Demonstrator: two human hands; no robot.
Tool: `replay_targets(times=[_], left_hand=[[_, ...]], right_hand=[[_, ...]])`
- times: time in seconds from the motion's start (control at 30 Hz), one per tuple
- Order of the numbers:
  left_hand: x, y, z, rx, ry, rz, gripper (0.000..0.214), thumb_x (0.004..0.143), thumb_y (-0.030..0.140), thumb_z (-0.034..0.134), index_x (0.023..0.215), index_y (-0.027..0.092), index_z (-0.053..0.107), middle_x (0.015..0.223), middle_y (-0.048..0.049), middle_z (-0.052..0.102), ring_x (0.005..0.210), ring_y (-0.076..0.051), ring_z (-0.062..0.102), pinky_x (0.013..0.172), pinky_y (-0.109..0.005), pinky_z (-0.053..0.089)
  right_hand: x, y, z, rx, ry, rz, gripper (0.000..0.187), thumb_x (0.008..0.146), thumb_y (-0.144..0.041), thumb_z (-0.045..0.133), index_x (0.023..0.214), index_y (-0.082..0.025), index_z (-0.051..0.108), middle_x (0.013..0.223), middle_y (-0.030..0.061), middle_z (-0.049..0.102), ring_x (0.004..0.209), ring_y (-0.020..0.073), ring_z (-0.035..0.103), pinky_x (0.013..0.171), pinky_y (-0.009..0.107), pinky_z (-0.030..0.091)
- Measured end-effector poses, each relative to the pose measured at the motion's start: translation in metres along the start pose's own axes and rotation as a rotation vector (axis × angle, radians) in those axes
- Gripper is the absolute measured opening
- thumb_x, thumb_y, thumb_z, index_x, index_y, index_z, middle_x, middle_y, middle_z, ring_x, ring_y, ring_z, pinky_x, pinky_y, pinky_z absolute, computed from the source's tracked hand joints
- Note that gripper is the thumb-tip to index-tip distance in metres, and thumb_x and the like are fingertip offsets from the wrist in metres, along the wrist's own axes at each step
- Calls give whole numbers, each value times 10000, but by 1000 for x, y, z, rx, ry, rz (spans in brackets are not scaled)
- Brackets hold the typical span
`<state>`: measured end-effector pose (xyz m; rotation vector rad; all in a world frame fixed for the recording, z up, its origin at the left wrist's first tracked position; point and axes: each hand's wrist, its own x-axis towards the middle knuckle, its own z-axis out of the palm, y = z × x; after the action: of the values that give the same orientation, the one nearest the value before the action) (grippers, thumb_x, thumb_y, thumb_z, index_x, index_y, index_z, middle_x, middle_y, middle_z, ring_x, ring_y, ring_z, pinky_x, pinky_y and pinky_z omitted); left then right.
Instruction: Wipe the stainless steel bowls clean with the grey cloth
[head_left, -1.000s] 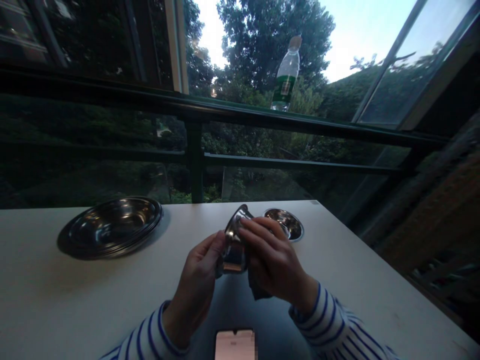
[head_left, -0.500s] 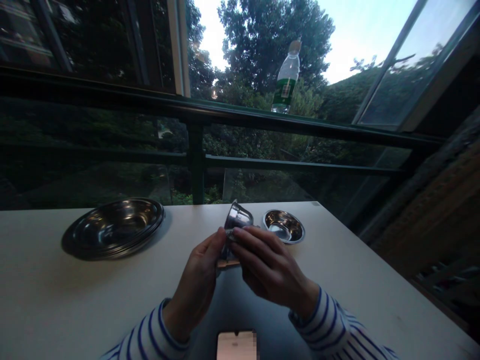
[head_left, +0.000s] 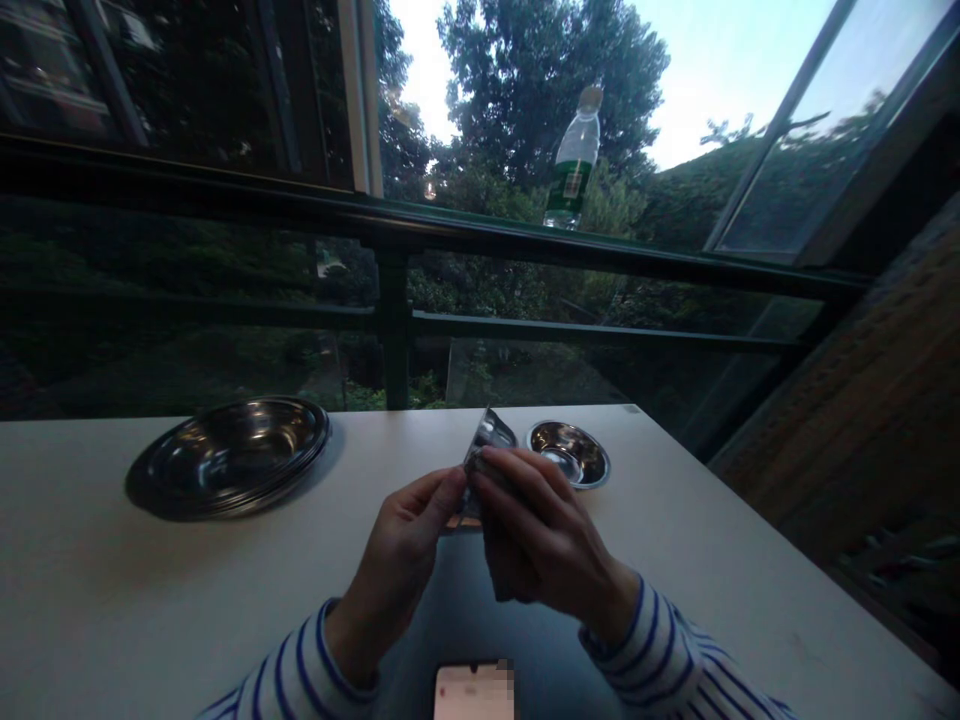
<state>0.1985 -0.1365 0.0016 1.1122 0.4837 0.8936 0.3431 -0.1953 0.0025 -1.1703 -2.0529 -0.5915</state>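
Note:
A small steel bowl (head_left: 489, 436) is tilted on its side above the white table (head_left: 112, 590), held between both hands. My left hand (head_left: 397, 560) pinches its lower rim with fingertips. My right hand (head_left: 536, 535) covers its right side and presses a dark cloth (head_left: 501, 572) against it; most of the cloth is hidden under the palm. Just behind my right hand a second small steel bowl (head_left: 570, 452) rests upright on the table.
A stack of wide steel plates (head_left: 229, 455) sits at the left of the table. A lit phone (head_left: 472, 692) lies at the near edge. A plastic water bottle (head_left: 571, 160) stands on the window rail (head_left: 450, 230). The table's right edge drops off beside a brick wall.
The held bowl has been turned in my hands and now shows less of its body. My right hand has slid across it with the cloth. Nothing on the table has moved.

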Motion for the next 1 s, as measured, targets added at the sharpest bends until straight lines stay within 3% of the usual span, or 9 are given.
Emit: replay_targets(times=[0.1,0.17,0.37,0.53,0.67,0.9,1.0], left_hand=[[-1,-1,1,60,-55,-11,260,760,296,546,948,160,664,887,-53,689,827,-183,601,824,-309,418],[-2,-1,2,70,-58,-11,266,763,297,542,963,166,658,889,-51,688,815,-179,603,815,-305,421],[1,-1,-1,58,53,-1,315,765,335,533,1008,159,630,881,-55,681,791,-174,602,700,-265,451],[3,-2,-5,84,22,20,281,763,321,540,975,169,644,873,-45,682,813,-175,595,693,-258,447],[2,-3,-6,118,-27,21,292,766,318,536,983,155,645,864,-62,685,819,-191,594,737,-298,439],[-2,-1,-2,138,-147,-24,292,796,316,503,1007,164,637,897,-55,685,819,-167,592,760,-284,423],[-2,-2,-3,119,-143,-17,281,796,308,507,1005,174,638,903,-49,686,853,-167,590,783,-281,418]], right_hand=[[3,6,-6,27,42,166,410,790,-134,414,1198,-159,443,1210,140,433,1102,245,421,879,450,413],[3,6,-6,27,44,200,397,790,-128,411,1184,-150,455,1186,139,441,1089,239,426,883,441,408],[-2,-7,7,-26,-56,-47,443,774,-158,468,1211,-95,437,1183,143,480,1103,277,392,863,439,404],[-1,-8,6,-38,-48,-63,428,777,-157,469,1202,-114,450,1197,124,491,1109,265,397,856,429,401],[2,2,-1,26,32,63,381,789,-157,438,1167,-133,476,1183,126,488,1102,249,408,889,439,383],[2,35,-3,205,98,513,297,818,-133,365,1023,-138,581,1059,95,575,990,178,516,875,352,421],[4,33,-6,194,97,503,303,814,-130,368,1029,-143,581,1053,91,582,982,180,519,866,355,425]])
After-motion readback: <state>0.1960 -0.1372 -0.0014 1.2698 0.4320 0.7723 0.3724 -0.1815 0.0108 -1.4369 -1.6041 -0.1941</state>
